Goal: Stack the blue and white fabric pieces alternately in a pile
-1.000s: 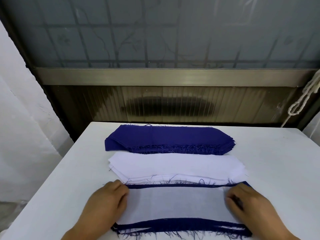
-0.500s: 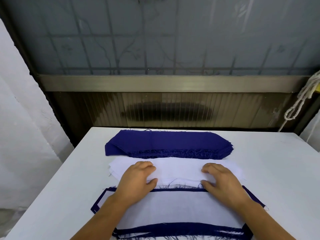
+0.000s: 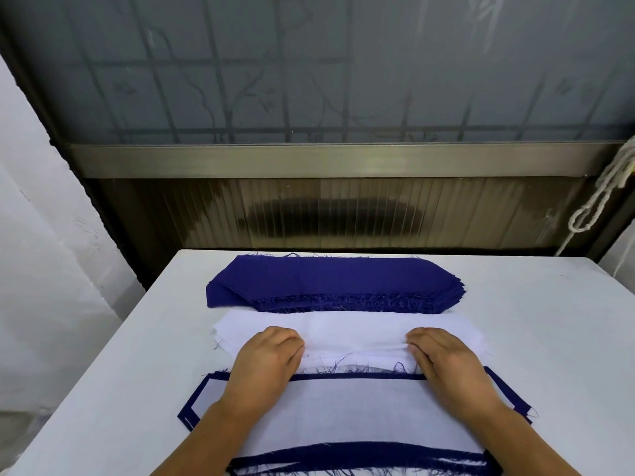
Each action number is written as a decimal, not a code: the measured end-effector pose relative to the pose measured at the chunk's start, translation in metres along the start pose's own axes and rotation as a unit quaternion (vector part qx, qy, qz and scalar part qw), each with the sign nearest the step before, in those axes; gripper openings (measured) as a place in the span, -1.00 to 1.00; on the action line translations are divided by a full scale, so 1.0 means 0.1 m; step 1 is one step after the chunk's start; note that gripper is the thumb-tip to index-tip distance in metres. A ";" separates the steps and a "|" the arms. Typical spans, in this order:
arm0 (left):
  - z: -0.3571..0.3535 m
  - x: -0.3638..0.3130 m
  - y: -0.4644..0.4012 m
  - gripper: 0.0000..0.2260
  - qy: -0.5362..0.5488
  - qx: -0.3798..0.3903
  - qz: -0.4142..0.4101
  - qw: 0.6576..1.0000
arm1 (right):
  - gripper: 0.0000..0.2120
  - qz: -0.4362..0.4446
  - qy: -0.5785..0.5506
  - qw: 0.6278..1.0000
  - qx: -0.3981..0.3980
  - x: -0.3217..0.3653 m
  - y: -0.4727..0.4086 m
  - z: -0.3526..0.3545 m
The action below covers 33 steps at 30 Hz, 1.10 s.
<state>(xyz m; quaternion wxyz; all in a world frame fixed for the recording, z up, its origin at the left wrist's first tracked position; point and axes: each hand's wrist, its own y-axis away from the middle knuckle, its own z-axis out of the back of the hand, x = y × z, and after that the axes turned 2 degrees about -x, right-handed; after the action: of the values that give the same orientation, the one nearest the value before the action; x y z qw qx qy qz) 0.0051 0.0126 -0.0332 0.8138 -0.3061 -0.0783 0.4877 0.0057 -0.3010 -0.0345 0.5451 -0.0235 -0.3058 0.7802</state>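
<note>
My left hand (image 3: 266, 355) and right hand (image 3: 446, 360) both lie on the near edge of the white fabric stack (image 3: 350, 333), fingers curled down and pinching its top piece, which wrinkles into small folds between them. That stack lies across the middle of the white table (image 3: 549, 338), thin and pale, with loose threads along its near edge. Just behind it, touching its far edge, is the blue fabric stack (image 3: 330, 281), deep navy, many layers thick, frayed along the front. Nearest me lies the mixed pile (image 3: 343, 417), a white piece on top with navy showing round it as a narrow border. My forearms cross over this pile.
</note>
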 end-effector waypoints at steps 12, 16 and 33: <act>-0.03 0.04 0.02 -0.85 0.027 -0.026 0.027 0.999 | -0.81 -0.011 0.008 0.999 -0.041 -0.08 0.04 -0.04; -0.03 0.05 0.04 -0.85 0.044 -0.021 0.064 0.997 | -0.81 -0.006 -0.002 0.999 -0.046 -0.08 0.03 -0.02; 0.00 0.00 0.03 -0.91 0.032 -0.038 0.204 0.978 | -0.77 -0.150 -0.073 0.986 0.001 -0.06 0.03 -0.01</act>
<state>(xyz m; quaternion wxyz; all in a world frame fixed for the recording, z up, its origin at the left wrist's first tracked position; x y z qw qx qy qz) 0.0027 0.0140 -0.0353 0.6868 -0.3620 -0.0061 0.6302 0.0060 -0.3066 -0.0392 0.6325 0.0805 -0.3442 0.6892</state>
